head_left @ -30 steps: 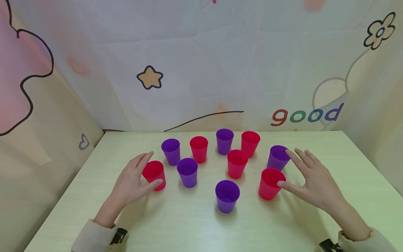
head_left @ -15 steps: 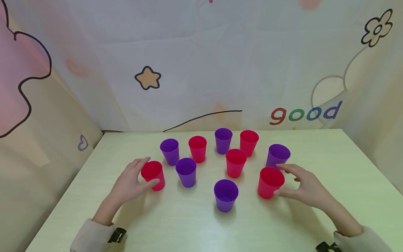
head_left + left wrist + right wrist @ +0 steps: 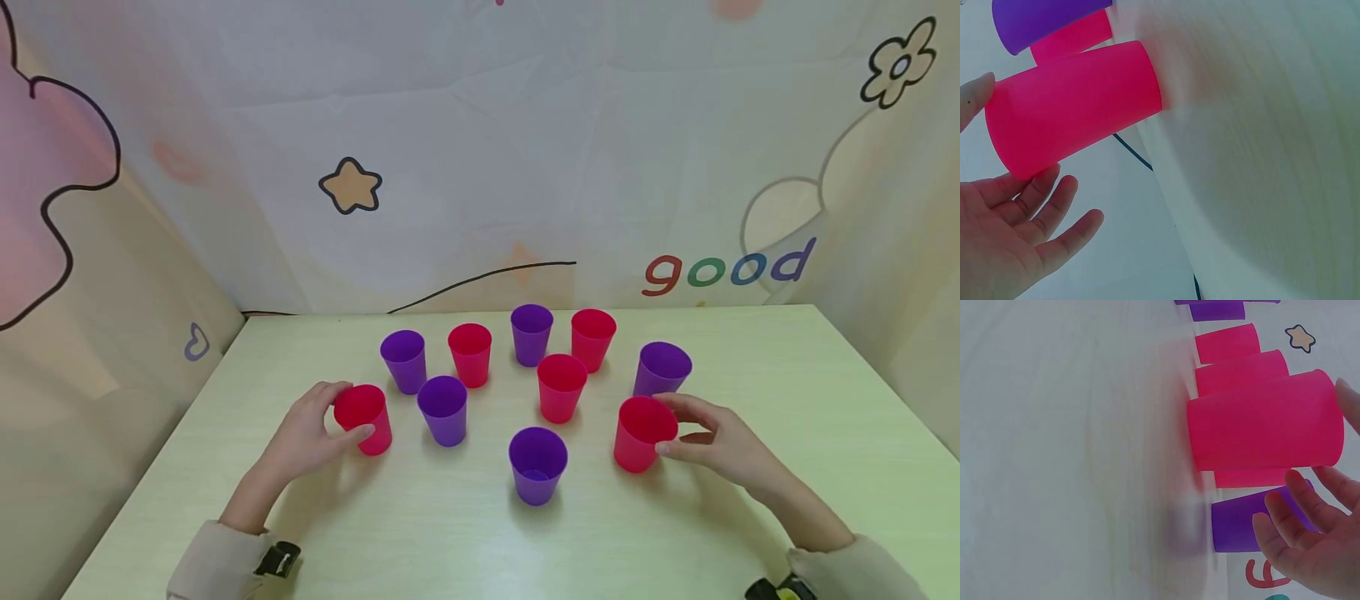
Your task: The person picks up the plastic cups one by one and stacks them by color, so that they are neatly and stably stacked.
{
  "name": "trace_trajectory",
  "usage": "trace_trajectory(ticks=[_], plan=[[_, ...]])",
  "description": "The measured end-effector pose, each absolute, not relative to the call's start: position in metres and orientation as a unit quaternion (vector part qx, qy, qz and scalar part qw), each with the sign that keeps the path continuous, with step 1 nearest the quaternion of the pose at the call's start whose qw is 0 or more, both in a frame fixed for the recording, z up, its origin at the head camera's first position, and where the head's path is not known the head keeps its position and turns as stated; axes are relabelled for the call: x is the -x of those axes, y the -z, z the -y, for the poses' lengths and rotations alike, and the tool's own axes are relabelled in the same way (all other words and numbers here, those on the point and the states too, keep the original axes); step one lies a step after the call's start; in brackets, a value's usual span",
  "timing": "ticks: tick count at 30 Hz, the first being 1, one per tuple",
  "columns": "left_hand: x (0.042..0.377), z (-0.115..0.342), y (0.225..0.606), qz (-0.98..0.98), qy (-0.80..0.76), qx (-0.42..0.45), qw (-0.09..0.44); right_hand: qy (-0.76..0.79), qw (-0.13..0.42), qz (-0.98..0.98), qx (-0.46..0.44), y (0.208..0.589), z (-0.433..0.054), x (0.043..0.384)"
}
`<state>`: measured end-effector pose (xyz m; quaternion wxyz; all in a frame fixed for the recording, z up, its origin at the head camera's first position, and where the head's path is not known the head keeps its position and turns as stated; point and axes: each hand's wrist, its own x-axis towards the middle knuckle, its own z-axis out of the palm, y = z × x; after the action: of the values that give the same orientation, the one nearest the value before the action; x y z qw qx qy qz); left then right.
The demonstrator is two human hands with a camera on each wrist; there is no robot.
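Left hand point(image 3: 303, 433) is pinching left red cup point(image 3: 368, 412), right hand point(image 3: 723, 443) pinching right red cup point(image 3: 639, 435), apparently securing grasps; next move is probably calling for steady lifting.

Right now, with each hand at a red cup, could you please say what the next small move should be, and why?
I would probably firm up both grips, the left hand on the leftmost red cup and the right hand on the rightmost red cup, because each hand's ring and little fingers stand clear of its cup in the wrist views.
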<state>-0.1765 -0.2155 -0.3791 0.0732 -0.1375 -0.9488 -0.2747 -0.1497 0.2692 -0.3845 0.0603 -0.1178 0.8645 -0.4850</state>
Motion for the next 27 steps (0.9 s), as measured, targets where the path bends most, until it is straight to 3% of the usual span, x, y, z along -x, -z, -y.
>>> trace_trajectory(ticks=[11,27], plan=[[0.174,0.214,0.374,0.944,0.293,0.123,0.090,0.501,0.072,-0.855,0.115,0.392,-0.271,0.150],[0.165,0.205,0.352,0.912,0.321,0.176,0.186,0.517,0.080,-0.846,0.106,0.396,-0.271,0.151]])
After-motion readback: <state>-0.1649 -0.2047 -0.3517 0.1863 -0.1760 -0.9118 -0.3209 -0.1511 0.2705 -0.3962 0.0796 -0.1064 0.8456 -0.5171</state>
